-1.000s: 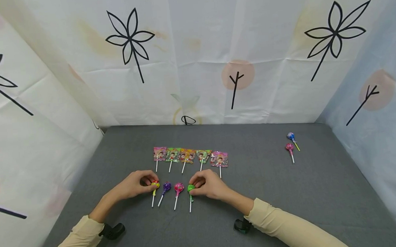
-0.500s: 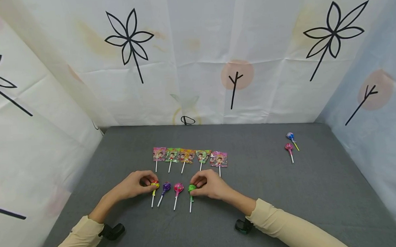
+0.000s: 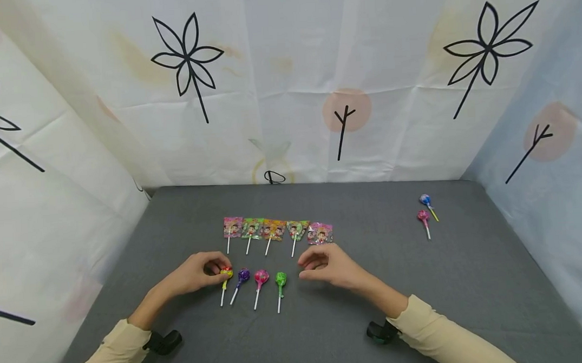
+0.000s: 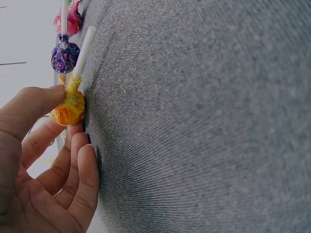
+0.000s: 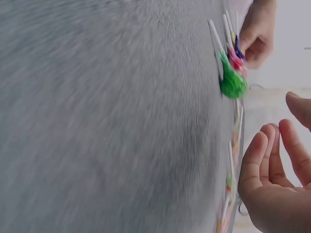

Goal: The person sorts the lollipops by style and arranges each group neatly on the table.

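My left hand (image 3: 200, 273) pinches the head of a yellow lollipop (image 4: 69, 110) between thumb and fingers; its white stick points toward me on the grey cloth. Right of it lie a purple lollipop (image 3: 243, 275), a pink lollipop (image 3: 261, 277) and a green lollipop (image 3: 280, 280), side by side in a row. My right hand (image 3: 335, 265) is apart from the green lollipop, to its right, holding nothing. In the right wrist view, a gap shows between its thumb and fingers.
Behind this row lie several flat-wrapped lollipops (image 3: 274, 229), the rightmost partly hidden by my right hand. A blue lollipop (image 3: 425, 199) and a dark pink lollipop (image 3: 423, 216) lie at the far right of the grey table (image 3: 370, 216). Patterned cloth hangs around the back and sides.
My right hand has let go of the green lollipop and moved right, away from it. The left hand keeps its pinch on the yellow lollipop.
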`<action>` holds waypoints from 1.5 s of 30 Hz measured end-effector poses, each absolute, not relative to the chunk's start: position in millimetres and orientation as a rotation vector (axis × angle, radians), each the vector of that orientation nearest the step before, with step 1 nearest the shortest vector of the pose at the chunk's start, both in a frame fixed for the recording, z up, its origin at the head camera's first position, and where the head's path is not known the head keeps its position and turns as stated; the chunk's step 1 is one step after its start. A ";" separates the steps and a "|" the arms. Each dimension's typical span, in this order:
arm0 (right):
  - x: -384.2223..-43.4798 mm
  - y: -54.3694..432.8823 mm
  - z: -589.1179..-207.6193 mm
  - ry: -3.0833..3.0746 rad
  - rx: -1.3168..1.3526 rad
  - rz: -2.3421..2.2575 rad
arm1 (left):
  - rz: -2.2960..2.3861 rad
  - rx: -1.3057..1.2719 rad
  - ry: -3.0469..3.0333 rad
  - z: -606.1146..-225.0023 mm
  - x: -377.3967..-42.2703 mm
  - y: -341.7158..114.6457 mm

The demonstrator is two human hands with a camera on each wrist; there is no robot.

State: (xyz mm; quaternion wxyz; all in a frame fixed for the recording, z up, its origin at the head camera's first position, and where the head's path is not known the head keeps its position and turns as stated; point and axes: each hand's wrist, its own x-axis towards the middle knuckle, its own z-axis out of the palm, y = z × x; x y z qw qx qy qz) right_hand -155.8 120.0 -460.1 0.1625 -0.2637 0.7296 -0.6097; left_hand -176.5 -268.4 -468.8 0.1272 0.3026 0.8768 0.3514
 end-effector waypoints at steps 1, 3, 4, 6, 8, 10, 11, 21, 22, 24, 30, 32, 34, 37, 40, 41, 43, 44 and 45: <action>-155.4 124.4 -459.0 2.074 -0.739 -1.751 | 1.020 0.879 2.553 -468.6 -176.3 -268.6; -154.4 133.4 -457.5 2.064 -0.710 -1.769 | 1.022 0.879 2.551 -468.4 -176.3 -269.0; -153.6 138.1 -456.4 2.060 -0.694 -1.775 | 1.026 0.881 2.549 -468.5 -176.4 -269.2; -152.1 147.7 -454.1 2.057 -0.672 -1.777 | 1.031 0.881 2.545 -468.6 -176.2 -269.1; -150.6 157.4 -451.0 2.064 -0.642 -1.770 | 1.033 0.880 2.543 -468.4 -175.9 -268.9; -150.0 167.4 -448.3 2.071 -0.636 -1.761 | 1.030 0.877 2.544 -468.2 -175.7 -268.8; -149.8 172.4 -447.1 2.074 -0.639 -1.757 | 1.027 0.874 2.544 -467.9 -175.6 -268.8; -152.1 226.7 -445.6 2.127 -0.658 -1.734 | 1.028 0.855 2.547 -467.1 -174.8 -268.5; -152.3 232.0 -445.4 2.134 -0.656 -1.737 | 1.030 0.855 2.546 -467.1 -174.9 -268.5; -152.2 242.2 -445.2 2.159 -0.648 -1.738 | 1.030 0.857 2.548 -467.5 -175.2 -268.6; -151.6 272.3 -445.8 2.250 -0.605 -1.737 | 1.028 0.868 2.549 -469.7 -176.3 -269.1; -152.2 282.7 -446.7 2.283 -0.596 -1.743 | 1.033 0.872 2.545 -470.1 -176.4 -269.2; -153.0 293.0 -447.3 2.314 -0.578 -1.749 | 1.037 0.875 2.545 -470.4 -176.3 -269.3; -154.6 308.0 -447.2 2.384 -0.547 -1.739 | 1.039 0.872 2.544 -470.6 -176.1 -269.4; -156.5 322.5 -446.8 2.459 -0.514 -1.727 | 1.034 0.858 2.544 -469.9 -175.7 -269.0; -157.2 327.0 -446.7 2.488 -0.499 -1.723 | 1.033 0.853 2.543 -469.6 -175.7 -268.9; -159.0 335.7 -447.1 2.541 -0.455 -1.726 | 1.031 0.848 2.543 -469.0 -175.6 -268.5; -160.1 339.6 -447.6 2.571 -0.430 -1.725 | 1.031 0.847 2.544 -468.8 -175.6 -268.3; -161.4 343.4 -448.1 2.600 -0.406 -1.722 | 1.032 0.848 2.544 -468.7 -175.7 -268.3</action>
